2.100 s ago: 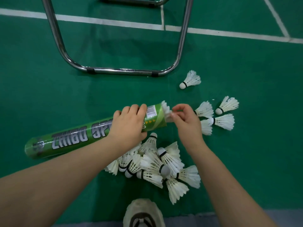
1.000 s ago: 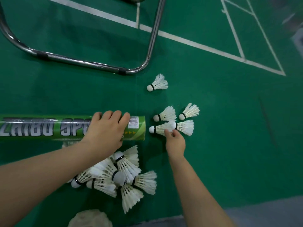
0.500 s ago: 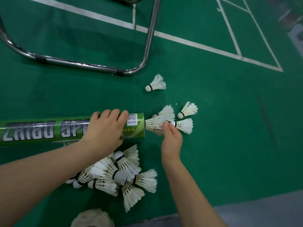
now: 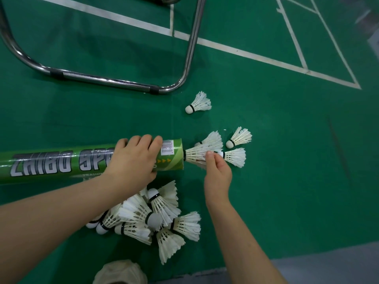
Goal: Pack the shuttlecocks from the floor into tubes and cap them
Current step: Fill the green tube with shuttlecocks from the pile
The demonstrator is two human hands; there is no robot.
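Observation:
A long green shuttlecock tube (image 4: 61, 162) lies level above the floor, its open mouth pointing right. My left hand (image 4: 133, 158) grips the tube near that mouth. My right hand (image 4: 217, 173) pinches the feathers of a white shuttlecock (image 4: 194, 154) whose cork end sits just inside the mouth. Three loose shuttlecocks (image 4: 235, 156) lie on the floor right behind my right hand. Another shuttlecock (image 4: 199, 104) lies alone farther back. A pile of several shuttlecocks (image 4: 155, 218) rests below the tube, between my forearms.
A chrome tubular chair frame (image 4: 106, 80) stands on the green court floor beyond the tube. White court lines (image 4: 246, 53) cross the far floor. The toe of a pale shoe (image 4: 121, 272) shows at the bottom edge. A grey strip (image 4: 328, 263) borders the court at lower right.
My right hand picked a shuttlecock off the floor group and brought it cork-first to the tube's mouth. My left hand keeps its hold on the tube.

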